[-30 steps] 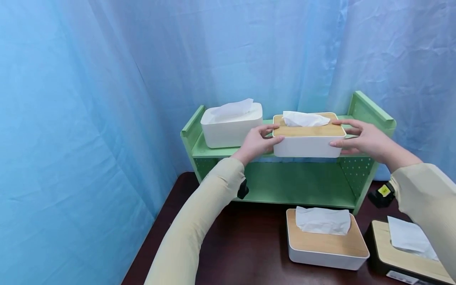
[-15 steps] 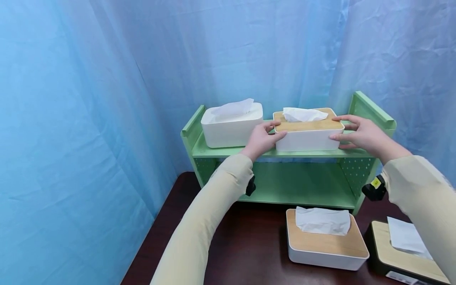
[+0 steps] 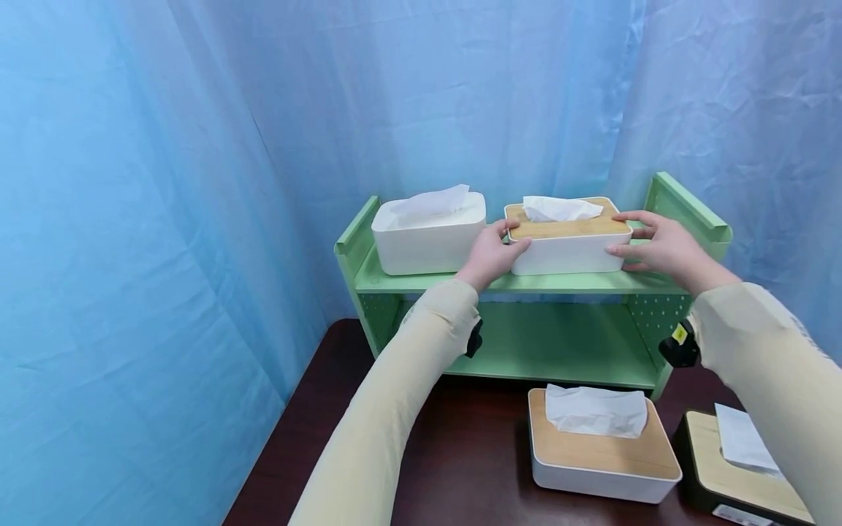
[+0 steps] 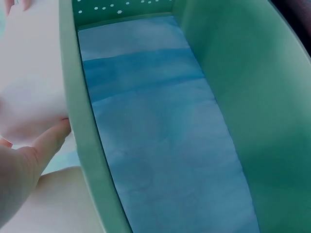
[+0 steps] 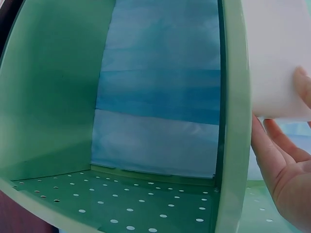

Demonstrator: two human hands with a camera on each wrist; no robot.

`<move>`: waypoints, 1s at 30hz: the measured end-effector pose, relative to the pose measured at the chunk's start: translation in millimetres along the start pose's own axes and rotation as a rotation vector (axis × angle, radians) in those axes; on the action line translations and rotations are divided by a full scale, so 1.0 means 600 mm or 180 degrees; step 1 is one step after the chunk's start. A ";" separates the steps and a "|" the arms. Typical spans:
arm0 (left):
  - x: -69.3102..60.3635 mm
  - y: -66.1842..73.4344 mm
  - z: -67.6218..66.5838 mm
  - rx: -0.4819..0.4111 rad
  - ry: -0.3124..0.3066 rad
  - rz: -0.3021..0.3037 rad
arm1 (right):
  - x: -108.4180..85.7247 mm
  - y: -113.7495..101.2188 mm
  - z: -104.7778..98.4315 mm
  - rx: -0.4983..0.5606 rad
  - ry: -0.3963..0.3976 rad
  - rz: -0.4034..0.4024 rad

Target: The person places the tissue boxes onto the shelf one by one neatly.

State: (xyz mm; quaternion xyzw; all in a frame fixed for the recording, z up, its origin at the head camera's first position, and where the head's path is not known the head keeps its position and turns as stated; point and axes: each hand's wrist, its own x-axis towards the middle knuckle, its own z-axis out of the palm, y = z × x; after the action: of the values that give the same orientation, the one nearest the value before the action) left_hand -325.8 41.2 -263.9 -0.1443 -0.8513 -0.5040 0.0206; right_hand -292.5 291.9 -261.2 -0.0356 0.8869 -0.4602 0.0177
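In the head view, a white tissue box with a wooden lid sits at the upper tier of a green shelf, a white tissue poking out of its slot. My left hand grips its left end, thumb on the front face and fingers at the lid's edge. The right hand holds the opposite end in the same manner. To the left stands an all-white tissue box, close to my left hand. Both wrist views show the green shelf's rim beside the pale box wall; the box's back is hidden.
On the dark table lie a second wooden-lidded white tissue box and, at its right, a black tissue box with a wooden lid, partly behind my right sleeve. Raised green end panels bound the shelf. Blue curtains hang behind.
Both hands have moved the wooden-lidded tissue box back, away from me, from in front of the upper tier to over it. The other boxes have stayed put.
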 end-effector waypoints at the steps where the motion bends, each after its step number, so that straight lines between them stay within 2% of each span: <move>1: 0.001 0.000 0.002 -0.0028 0.0020 0.0002 | 0.001 0.000 0.001 0.0006 0.0012 0.0002; 5: 0.005 -0.003 0.009 -0.0128 0.0078 0.0046 | 0.003 0.000 0.003 0.0050 0.0074 0.0018; 9: 0.010 -0.003 0.014 -0.0080 0.0110 0.0104 | 0.004 -0.001 0.005 0.0022 0.0154 0.0005; 15: 0.012 0.001 0.019 -0.0035 0.0149 0.0042 | 0.002 -0.001 0.010 -0.0086 0.0259 -0.0007; 24: 0.012 -0.002 0.015 -0.0167 0.0160 0.0030 | 0.006 -0.003 0.016 -0.0131 0.0319 -0.0084; 30: 0.002 -0.006 0.012 -0.0267 0.0229 0.0062 | 0.005 -0.007 0.021 -0.0251 0.0373 -0.0121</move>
State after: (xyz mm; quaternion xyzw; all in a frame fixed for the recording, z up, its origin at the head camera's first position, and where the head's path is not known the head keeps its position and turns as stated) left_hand -327.0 45.9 -270.2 -0.1351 -0.8267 -0.5438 0.0501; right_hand -294.2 278.9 -265.1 -0.0261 0.9031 -0.4264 -0.0444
